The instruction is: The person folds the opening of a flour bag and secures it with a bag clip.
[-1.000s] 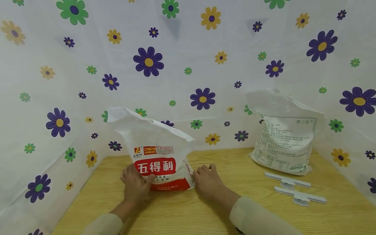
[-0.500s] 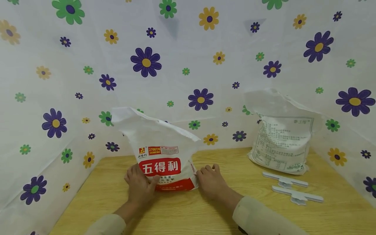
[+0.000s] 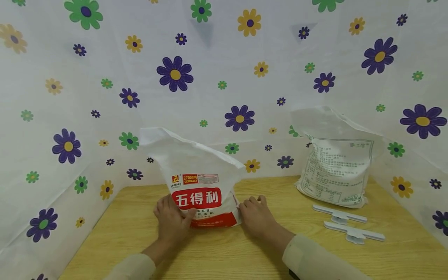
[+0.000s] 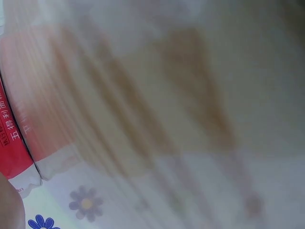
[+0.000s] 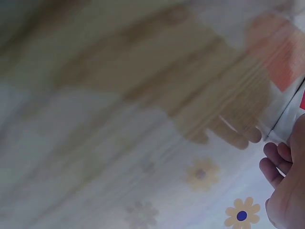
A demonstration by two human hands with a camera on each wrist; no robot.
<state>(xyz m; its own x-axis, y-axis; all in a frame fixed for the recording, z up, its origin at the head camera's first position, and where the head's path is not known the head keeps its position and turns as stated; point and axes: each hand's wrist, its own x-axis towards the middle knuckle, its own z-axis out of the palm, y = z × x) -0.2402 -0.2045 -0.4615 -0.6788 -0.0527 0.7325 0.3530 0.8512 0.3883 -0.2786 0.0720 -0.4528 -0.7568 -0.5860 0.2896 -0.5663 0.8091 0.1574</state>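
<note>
A white flour bag (image 3: pixel 196 198) with red panels and Chinese lettering stands on the table, its flat top rising toward the left. My left hand (image 3: pixel 171 221) grips its lower left side, thumb across the front and the other fingers partly hidden behind. At the lower right corner, my right hand (image 3: pixel 257 217) holds the bag's edge with curled fingers. Part of that hand (image 5: pixel 288 176) shows at the right border of the right wrist view, beside the bag. Only a fingertip of the left hand (image 4: pixel 9 205) appears in the left wrist view.
A second white bag (image 3: pixel 336 171) with green print stands at the back right. Two white bag clips, a nearer one (image 3: pixel 353 232) and a farther one (image 3: pixel 339 214), lie in front of it. A flower-patterned sheet (image 3: pixel 210 101) encloses the wooden table (image 3: pixel 217 256) at back and sides.
The flour bag has slid a little to the right over the table, and both hands have moved along with it. The second bag and the clips have stayed put.
</note>
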